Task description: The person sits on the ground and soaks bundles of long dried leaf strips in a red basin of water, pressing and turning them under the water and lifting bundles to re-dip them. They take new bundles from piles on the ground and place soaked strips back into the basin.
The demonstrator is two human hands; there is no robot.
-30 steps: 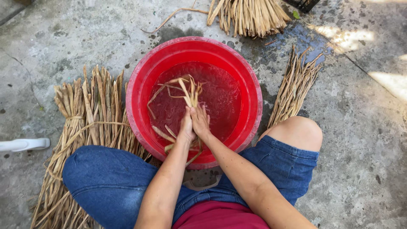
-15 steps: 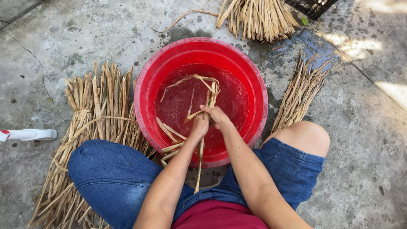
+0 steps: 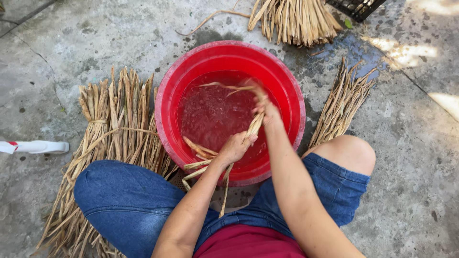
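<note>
A red plastic basin (image 3: 291, 95) holding water sits on the concrete in front of my knees. Both hands grip one bunch of long tan dried stalks (image 3: 252, 128) over the water. My left hand (image 3: 235, 147) clasps the bunch near the basin's near rim, and loose stalk ends hang out below it. My right hand (image 3: 266, 106) grips the same bunch farther in, and the far ends of the stalks curl left over the water.
A large tied bundle of dried stalks (image 3: 112, 138) lies to the left of the basin, a thinner bundle (image 3: 342, 102) to its right, another bundle (image 3: 296, 19) beyond it. A white bottle-like object (image 3: 36, 146) lies far left. A dark crate corner (image 3: 356, 6) shows at the top.
My right hand has slid away from the left along the stalk bunch toward the basin's far side. The left hand has stayed near the near rim.
</note>
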